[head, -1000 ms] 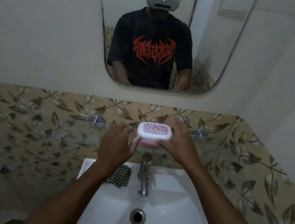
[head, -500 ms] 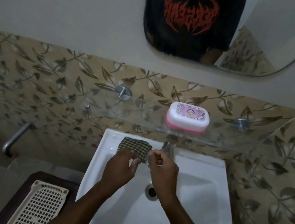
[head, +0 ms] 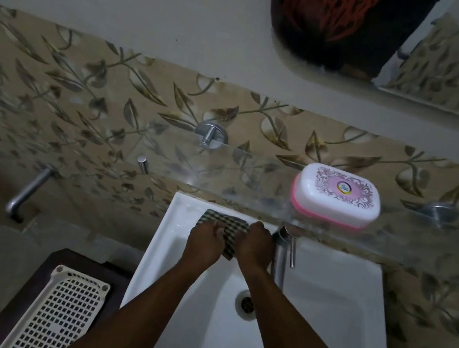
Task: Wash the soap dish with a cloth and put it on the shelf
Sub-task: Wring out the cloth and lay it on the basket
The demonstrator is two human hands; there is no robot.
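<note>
The white soap dish with a pink base and a patterned lid stands closed on the glass shelf above the sink, to the right. Nobody touches it. On the back left rim of the white sink lies a checked cloth. My left hand and my right hand are both on the cloth, side by side, fingers curled onto it. The cloth's middle is hidden under my hands.
A chrome tap stands just right of my right hand. A white perforated tray lies on a dark stand at the lower left. A metal pipe juts from the tiled wall. A mirror hangs above.
Both hands let go of the soap dish on the shelf, came down to the sink rim and took hold of the checked cloth. The camera tilted downward.
</note>
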